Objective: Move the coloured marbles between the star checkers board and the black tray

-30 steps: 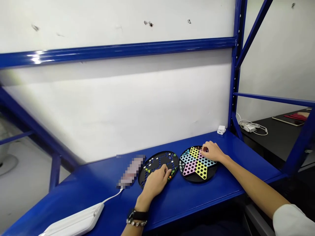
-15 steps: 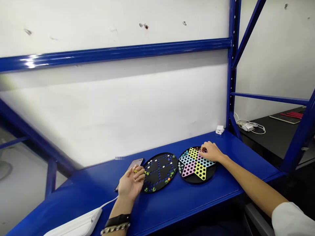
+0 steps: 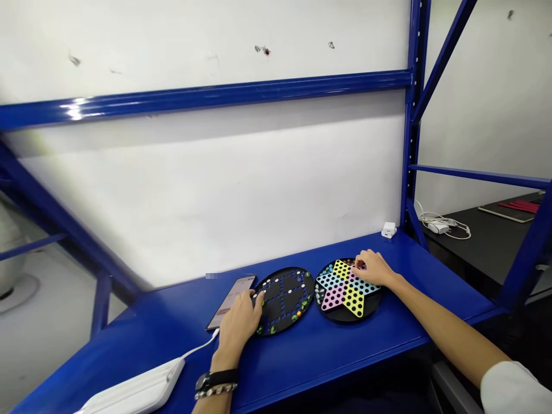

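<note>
My left hand point(image 3: 239, 321) is palm down at the left rim of a black round game board point(image 3: 272, 309), its thumb apart from the bent fingers. Its fingertips are partly hidden, and I see nothing held. Green marbles point(image 3: 272, 329), an orange piece point(image 3: 299, 314) and white pieces point(image 3: 290, 291) sit on that board. My right hand point(image 3: 371, 268) has its fingers curled together at the far right of a Chinese checkers board point(image 3: 345, 287) with a pink, yellow and blue star. What is between those fingertips is hidden. Pale marbles point(image 3: 319, 294) lie in the board's outer tray.
A phone point(image 3: 230, 302) lies left of the boards, beside a white cable running to a white power bank-like box point(image 3: 133, 388). A white charger plug point(image 3: 388, 230) stands at the back right. Blue frame posts point(image 3: 411, 132) rise by the wall; cables point(image 3: 444, 225) lie on a dark table.
My left hand has turned from palm up, with a yellow-green marble at its fingers, to palm down over the board's rim. My right hand stays at the star board. The view has shifted slightly.
</note>
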A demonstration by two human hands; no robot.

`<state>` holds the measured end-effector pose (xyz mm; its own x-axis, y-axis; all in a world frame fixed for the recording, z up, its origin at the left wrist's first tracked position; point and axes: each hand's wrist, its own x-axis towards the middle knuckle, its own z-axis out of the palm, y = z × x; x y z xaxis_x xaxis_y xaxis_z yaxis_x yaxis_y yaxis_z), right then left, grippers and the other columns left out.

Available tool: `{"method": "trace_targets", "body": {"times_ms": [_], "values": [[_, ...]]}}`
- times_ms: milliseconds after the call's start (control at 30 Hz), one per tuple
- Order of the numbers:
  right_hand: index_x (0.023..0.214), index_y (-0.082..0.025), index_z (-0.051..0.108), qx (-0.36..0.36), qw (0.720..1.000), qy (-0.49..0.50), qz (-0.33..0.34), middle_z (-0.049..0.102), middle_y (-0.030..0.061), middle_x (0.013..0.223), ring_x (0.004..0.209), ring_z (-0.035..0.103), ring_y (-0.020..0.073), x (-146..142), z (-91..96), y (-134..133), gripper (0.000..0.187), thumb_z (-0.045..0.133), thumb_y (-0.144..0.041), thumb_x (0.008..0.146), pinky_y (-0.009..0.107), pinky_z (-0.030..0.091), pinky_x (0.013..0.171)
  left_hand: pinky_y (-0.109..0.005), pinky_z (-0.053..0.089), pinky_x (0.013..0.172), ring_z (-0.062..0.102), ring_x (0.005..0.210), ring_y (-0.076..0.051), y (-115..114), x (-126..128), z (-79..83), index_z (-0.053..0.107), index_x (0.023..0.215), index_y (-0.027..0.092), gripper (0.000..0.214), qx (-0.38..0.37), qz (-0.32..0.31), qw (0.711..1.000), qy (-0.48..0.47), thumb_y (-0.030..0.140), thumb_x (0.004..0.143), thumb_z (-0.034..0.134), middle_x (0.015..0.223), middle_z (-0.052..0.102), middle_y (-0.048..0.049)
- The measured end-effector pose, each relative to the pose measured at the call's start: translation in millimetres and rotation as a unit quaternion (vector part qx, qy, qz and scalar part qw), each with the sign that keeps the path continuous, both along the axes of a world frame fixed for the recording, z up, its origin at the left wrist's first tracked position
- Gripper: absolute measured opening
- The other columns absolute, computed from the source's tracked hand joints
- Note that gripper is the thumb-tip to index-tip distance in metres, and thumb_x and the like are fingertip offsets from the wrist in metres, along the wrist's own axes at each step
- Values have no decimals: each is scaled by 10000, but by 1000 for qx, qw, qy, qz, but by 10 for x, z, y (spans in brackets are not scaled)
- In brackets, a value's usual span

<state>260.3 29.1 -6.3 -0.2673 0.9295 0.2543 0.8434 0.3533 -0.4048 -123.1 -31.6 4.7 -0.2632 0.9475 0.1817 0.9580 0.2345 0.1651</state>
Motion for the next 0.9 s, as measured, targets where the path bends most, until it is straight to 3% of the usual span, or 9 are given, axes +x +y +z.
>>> {"method": "trace_targets", "body": {"times_ms": [167, 367, 567, 700, 800, 900], "values": [[782, -213, 639, -6, 1000, -1, 4, 621, 41, 858, 877, 532, 201, -7, 37, -18, 211, 557, -391, 861, 327, 331, 782, -390, 482, 787, 681, 980, -312, -13, 131, 35, 544, 1086, 167, 368, -88, -19, 995, 51, 416, 974, 298, 1061, 700, -145], [770, -217, 625, -10, 1000, -1, 4, 629, 35, 863, 883, 535, 205, -3, 58, -36, 221, 548, -402, 863, 334, 331, 787, -409, 483, 748, 692, 946, -357, -53, 193, 80, 557, 1068, 132, 413, -128, -29, 984, 121, 426, 989, 278, 995, 719, -187], [789, -217, 642, -7, 1000, 0, 2, 636, 43, 873, 900, 538, 210, -12, 40, -26, 219, 558, -407, 859, 329, 337, 786, -363, 474, 700, 704, 905, -330, -61, 232, 187, 561, 1044, 133, 403, -119, -47, 978, 166, 393, 1011, 255, 946, 727, -173], [786, -215, 645, -11, 1000, -4, 4, 633, 44, 883, 905, 537, 208, -20, 45, -21, 222, 559, -405, 862, 321, 336, 782, -314, 436, 664, 700, 852, -282, -19, 495, 317, 542, 1040, 149, 396, -62, -64, 983, 158, 377, 1025, 219, 889, 718, -138], [782, -214, 645, -9, 1000, -7, 1, 628, 43, 886, 911, 536, 206, -14, 41, -19, 226, 558, -405, 867, 314, 334, 783, -287, 401, 654, 680, 811, -228, -47, 935, 334, 536, 984, 191, 376, -48, -194, 976, 85, 380, 1030, 214, 848, 700, -76], [789, -216, 647, -3, 1000, -6, 2, 630, 40, 882, 908, 534, 205, -11, 35, -19, 222, 559, -404, 868, 317, 331, 785, -284, 391, 676, 647, 797, -193, -162, 1400, 266, 540, 929, 221, 367, -60, -363, 930, 10, 411, 1025, 240, 871, 687, -39]]}}
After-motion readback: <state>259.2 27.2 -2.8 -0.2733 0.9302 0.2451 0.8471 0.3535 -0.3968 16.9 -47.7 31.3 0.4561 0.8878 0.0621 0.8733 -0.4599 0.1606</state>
